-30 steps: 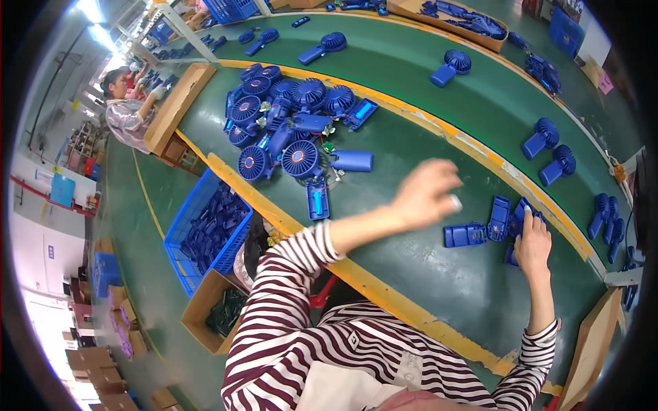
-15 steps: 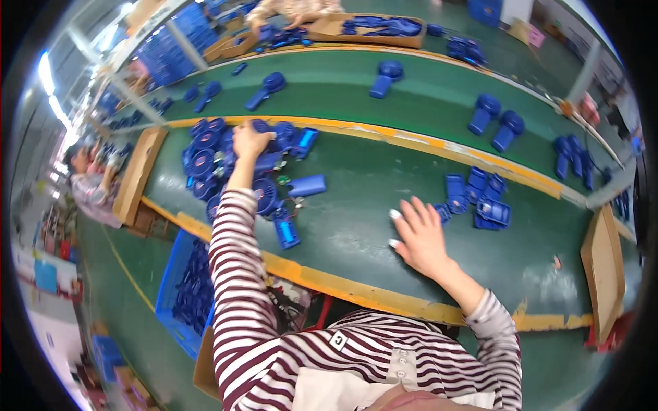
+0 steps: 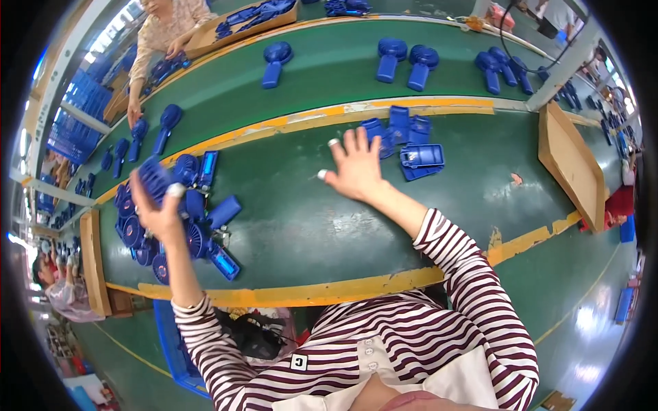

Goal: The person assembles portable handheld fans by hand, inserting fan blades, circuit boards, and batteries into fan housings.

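Note:
My left hand (image 3: 159, 214) grips a blue fan part (image 3: 155, 177) between thumb and fingers. The part is smeared by motion and looks slatted, like a fan grille. Beneath and around that hand lies a heap of blue handheld fan parts (image 3: 197, 240), some with round grilles and some with exposed handles. My right hand (image 3: 358, 170) is spread palm down over the green worktop (image 3: 295, 226), fingers apart and holding nothing. White covers sit on its thumb and a fingertip. Just beyond its fingers is a small group of blue plastic shells (image 3: 422, 159).
Behind a yellow-edged ledge (image 3: 329, 118), a green conveyor (image 3: 329, 61) carries several blue handheld fans (image 3: 391, 58). Across it, a co-worker's hand (image 3: 134, 109) touches a fan. Cardboard barriers (image 3: 572, 168) stand at both worktop ends. A blue crate (image 3: 179, 349) sits below the left edge.
My left hand has come up from the heap with a blue fan part. My right hand stays spread near the shells. The view has turned, and the co-worker's hand now reaches the conveyor.

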`<state>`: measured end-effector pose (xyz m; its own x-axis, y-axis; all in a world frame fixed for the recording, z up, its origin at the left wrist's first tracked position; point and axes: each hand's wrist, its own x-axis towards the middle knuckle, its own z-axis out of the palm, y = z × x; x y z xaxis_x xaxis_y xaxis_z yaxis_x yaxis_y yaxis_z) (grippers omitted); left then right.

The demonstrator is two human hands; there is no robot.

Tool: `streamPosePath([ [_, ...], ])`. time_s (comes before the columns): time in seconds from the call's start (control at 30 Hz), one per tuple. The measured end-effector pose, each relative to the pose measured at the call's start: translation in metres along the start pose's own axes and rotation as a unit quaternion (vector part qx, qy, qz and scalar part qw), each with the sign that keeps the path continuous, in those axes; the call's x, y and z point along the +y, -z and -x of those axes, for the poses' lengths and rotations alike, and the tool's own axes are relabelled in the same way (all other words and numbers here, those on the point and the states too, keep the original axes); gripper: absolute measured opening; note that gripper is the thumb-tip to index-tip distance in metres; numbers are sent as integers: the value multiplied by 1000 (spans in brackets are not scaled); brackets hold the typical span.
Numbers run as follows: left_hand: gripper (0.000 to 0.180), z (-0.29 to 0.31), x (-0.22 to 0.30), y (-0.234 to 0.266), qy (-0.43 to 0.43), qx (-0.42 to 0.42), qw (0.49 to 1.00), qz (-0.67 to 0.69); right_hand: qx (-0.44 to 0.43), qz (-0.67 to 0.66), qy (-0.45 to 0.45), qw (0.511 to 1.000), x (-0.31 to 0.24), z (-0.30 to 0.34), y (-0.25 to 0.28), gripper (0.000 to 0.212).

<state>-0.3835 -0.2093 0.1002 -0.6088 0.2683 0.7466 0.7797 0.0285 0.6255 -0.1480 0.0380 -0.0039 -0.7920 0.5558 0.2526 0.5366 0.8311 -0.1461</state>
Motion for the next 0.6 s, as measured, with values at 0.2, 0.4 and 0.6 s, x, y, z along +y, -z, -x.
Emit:
streamPosePath([
  [0.2, 80, 62, 73, -85, -37, -264, 964, 0, -31, 74, -117, 990, 41, 20, 12, 66],
  [0.4, 85, 149, 103, -177, -13, -366, 929, 51, 112, 54, -47, 991, 74, 69, 34, 49],
  [0.6, 59, 149, 118, -173, -69, -328, 933, 135, 177, -103, 5, 979, 75, 109, 65, 39],
])
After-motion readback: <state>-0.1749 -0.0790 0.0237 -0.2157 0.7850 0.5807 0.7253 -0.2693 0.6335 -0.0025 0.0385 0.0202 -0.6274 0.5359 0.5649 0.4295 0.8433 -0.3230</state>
